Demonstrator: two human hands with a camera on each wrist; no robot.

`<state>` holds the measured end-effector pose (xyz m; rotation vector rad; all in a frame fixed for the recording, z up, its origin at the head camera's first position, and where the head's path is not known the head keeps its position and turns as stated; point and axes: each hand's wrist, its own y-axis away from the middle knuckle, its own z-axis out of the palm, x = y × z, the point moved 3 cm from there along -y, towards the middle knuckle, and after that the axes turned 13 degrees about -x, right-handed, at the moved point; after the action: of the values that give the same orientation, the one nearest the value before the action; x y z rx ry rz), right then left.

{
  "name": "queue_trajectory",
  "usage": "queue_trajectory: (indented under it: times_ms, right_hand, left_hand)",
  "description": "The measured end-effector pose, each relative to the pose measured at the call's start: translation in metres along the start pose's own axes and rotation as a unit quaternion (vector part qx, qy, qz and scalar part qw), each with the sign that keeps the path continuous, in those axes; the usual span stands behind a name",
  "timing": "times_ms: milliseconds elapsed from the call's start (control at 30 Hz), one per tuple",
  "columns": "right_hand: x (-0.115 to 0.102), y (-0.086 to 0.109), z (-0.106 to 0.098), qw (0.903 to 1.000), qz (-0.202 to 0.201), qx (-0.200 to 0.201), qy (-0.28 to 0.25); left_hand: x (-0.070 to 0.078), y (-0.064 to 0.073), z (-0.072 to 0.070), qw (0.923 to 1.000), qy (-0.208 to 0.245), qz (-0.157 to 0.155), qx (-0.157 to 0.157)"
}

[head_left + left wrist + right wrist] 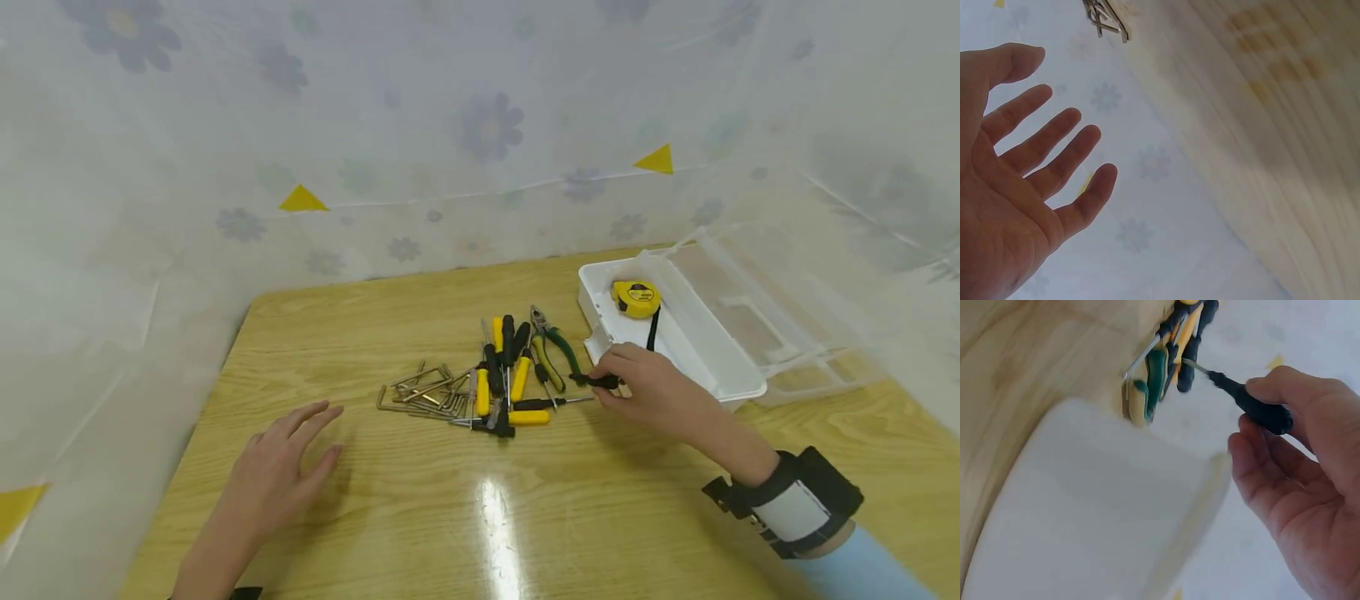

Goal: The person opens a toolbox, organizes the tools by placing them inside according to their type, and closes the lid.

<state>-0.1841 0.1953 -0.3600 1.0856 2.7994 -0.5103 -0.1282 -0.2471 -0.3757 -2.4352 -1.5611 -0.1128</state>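
Note:
My right hand (pixel 652 387) pinches a small screwdriver (pixel 1263 412) by its black handle, between thumb and fingers. It is just in front of the white box (pixel 693 333). In the right wrist view the thin shaft points away from the hand. Close by lie pliers (pixel 564 346) with green and yellow grips, beside a pile of screwdrivers with black or yellow handles (pixel 482 392). Left of that pile are several L-shaped hex keys (pixel 431 394). My left hand (pixel 273 471) hovers over the table at the left with its fingers spread, holding nothing.
A yellow tape measure (pixel 637 300) with a black strap sits inside the white box. The box's clear lid (pixel 757 321) is swung back to the right. Pale flowered sheeting (pixel 420 125) hangs behind the wooden table (pixel 405 517) and at its sides.

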Motion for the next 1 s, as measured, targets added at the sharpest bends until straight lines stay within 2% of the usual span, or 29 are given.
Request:
queue_trajectory:
  times_ms: [100,167,267,367,533,667,800,1000]
  right_hand:
    - [0.007,0.013,-0.015,0.9966,-0.019,0.077,0.021]
    - [0.013,0.021,-0.024,0.9928,-0.006,0.113,0.039]
    - [0.022,0.033,-0.035,0.9848,0.043,0.150,0.076]
    - [0.032,0.044,-0.043,0.9748,0.096,0.170,0.107]
    - [0.046,0.067,-0.050,0.9555,0.163,0.207,0.132]
    - [0.053,0.084,-0.055,0.9439,0.204,0.219,0.140]
    - [0.061,0.095,-0.056,0.9422,0.227,0.203,0.140]
    - [0.067,0.102,-0.055,0.9407,0.237,0.190,0.151]
  left_hand:
    - [0.000,-0.001,0.000,1.0000,0.002,0.001,-0.002]
    - [0.002,-0.004,0.001,1.0000,0.006,0.005,-0.006]
    - [0.006,-0.007,0.003,0.9997,0.009,0.014,-0.016]
    - [0.010,-0.012,0.007,0.9993,0.012,0.019,-0.031]
    - [0.021,-0.020,0.016,0.9979,0.020,0.029,-0.055]
    - [0.034,-0.028,0.024,0.9961,0.028,0.048,-0.069]
    - [0.050,-0.035,0.028,0.9941,0.022,0.069,-0.081]
    - [0.070,-0.041,0.032,0.9912,0.005,0.109,-0.076]
